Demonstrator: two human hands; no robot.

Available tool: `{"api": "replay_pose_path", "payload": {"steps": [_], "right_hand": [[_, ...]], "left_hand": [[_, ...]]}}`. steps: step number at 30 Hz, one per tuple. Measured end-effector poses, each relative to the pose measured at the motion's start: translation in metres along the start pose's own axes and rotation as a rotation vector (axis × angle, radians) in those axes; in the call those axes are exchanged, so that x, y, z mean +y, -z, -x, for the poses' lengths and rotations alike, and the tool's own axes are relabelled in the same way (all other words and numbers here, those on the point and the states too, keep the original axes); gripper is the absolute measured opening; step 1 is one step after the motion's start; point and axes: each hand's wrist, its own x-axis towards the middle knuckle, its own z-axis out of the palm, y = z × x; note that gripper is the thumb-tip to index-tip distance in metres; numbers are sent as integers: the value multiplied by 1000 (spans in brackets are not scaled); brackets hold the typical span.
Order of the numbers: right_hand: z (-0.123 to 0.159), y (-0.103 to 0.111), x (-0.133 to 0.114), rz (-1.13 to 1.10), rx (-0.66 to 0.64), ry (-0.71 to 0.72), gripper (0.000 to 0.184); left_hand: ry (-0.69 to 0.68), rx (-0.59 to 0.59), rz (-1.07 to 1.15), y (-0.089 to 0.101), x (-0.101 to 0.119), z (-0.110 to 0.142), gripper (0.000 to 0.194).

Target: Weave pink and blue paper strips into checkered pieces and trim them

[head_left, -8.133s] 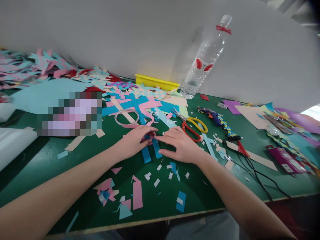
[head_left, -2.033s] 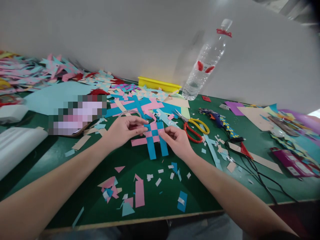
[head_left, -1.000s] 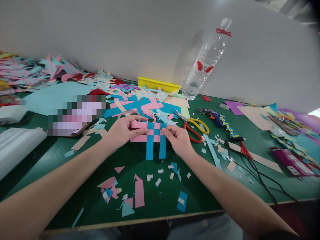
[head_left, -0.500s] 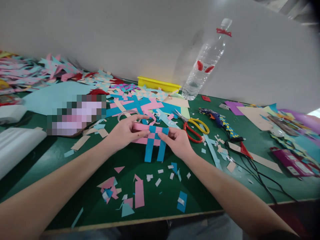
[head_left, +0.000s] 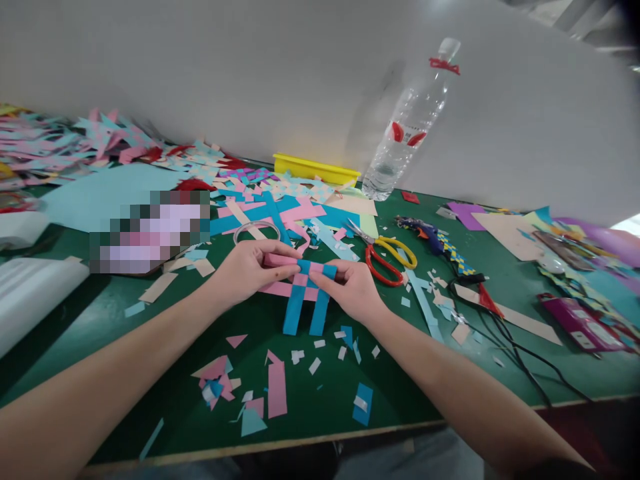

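Between my hands is a small weave of pink and blue paper strips (head_left: 299, 294), held just above the green table. My left hand (head_left: 250, 270) pinches its left end, thumb in front on a pink strip. On the right side, my right hand (head_left: 354, 287) grips the weave with the thumb pressed on its middle. Two blue strip ends hang down toward me, and pink ends stick out to the left. The fingers behind the paper are partly hidden. Just beyond my right hand lie scissors (head_left: 384, 270) with red and yellow handles.
Paper scraps (head_left: 277, 390) are strewn near the table's front edge. A clear bottle (head_left: 407, 130) leans by the wall next to a yellow tray (head_left: 317, 170). A blurred-out flat item (head_left: 150, 237) and a tape roll (head_left: 256, 230) lie left; a glue gun (head_left: 435, 240) with black cable lies right.
The woven strips have tipped, so the blue ends reach slightly lower and nearer me. My left fingers have shifted right along the top edge. Both hands keep their hold.
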Motion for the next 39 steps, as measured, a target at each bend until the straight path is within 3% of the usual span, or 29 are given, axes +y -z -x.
{"api": "replay_pose_path", "payload": {"steps": [19, 28, 33, 39], "right_hand": [[1, 1, 1, 82, -51, 37, 30], [-1, 0, 1, 150, 39, 53, 25], [-1, 0, 1, 104, 54, 62, 22], [-1, -3, 0, 23, 22, 47, 23]], "left_hand": [[26, -14, 6, 2, -7, 0, 30], [60, -29, -39, -1, -1, 1, 36], [61, 18, 25, 0, 0, 1, 33], [57, -52, 107, -4, 1, 1, 33]]}}
